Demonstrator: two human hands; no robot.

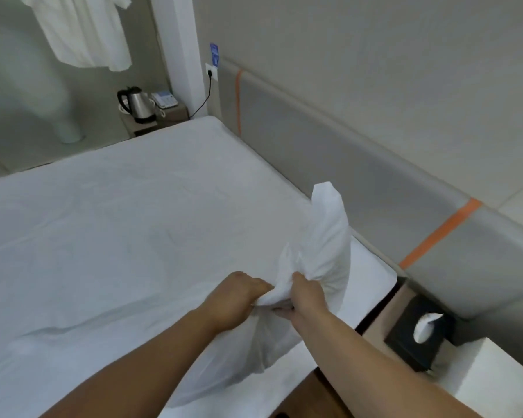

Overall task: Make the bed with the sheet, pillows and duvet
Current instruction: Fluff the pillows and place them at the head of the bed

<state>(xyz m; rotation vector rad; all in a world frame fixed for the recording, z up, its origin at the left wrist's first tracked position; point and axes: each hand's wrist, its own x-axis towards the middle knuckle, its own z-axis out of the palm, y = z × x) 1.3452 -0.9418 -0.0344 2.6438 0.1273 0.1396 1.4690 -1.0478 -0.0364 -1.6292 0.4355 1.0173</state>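
Sheet (127, 224) across left and centre of frame: flat, bare, open passage. Headboard (360, 164) walls off right edge of bed, running upper centre to lower right. Upright pillow (326, 236) blocks lower-right bed corner. Tissue box (420, 330) occupies narrow lower-right surface. Kettle (138, 104), telephone (164, 99) crowd upper-left nightstand.

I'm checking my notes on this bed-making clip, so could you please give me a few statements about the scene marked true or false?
1. Both hands grip the white pillow. True: left hand and right hand hold it.
2. The sheet already covers the mattress. True.
3. The duvet is spread over the bed. False: no duvet is visible.
4. The kettle sits on the bed. False: it is on the far bedside stand.
5. The tissue box is black. True.
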